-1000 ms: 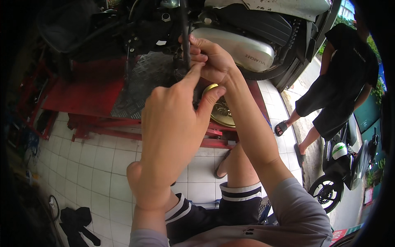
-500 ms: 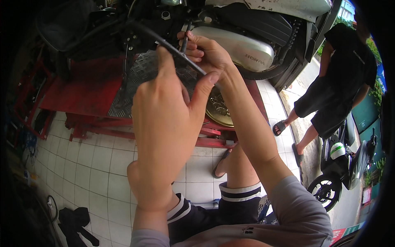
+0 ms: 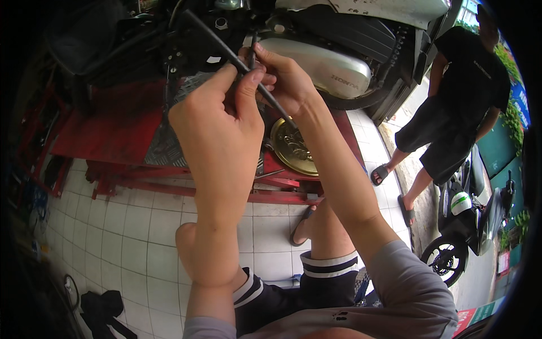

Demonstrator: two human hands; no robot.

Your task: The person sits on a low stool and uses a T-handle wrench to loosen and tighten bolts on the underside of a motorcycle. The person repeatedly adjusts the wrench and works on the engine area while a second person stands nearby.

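A dark T-handle wrench (image 3: 213, 40) is between my hands, its long bar slanting from upper left to lower right. My left hand (image 3: 217, 124) pinches the bar near its middle, thumb on top. With curled fingers, my right hand (image 3: 291, 79) holds the thinner shaft, which points away from me toward a motorcycle. The shaft's far end is lost against the dark parts, so I cannot tell whether it touches anything. Just beyond my right hand is the motorcycle's silver engine cover (image 3: 316, 68).
The motorcycle stands on a red lift table (image 3: 107, 121) with a metal tread plate. A round gold tray (image 3: 291, 148) with small metal parts lies under my right forearm. At right a person (image 3: 466, 96) in black stands by a parked motorbike (image 3: 451, 248). Black cloth (image 3: 104, 311) lies on the tiles.
My left thumb and fingers have closed in from the bar's lower end to its middle, beside my right fingers. The bar now slants more steeply.
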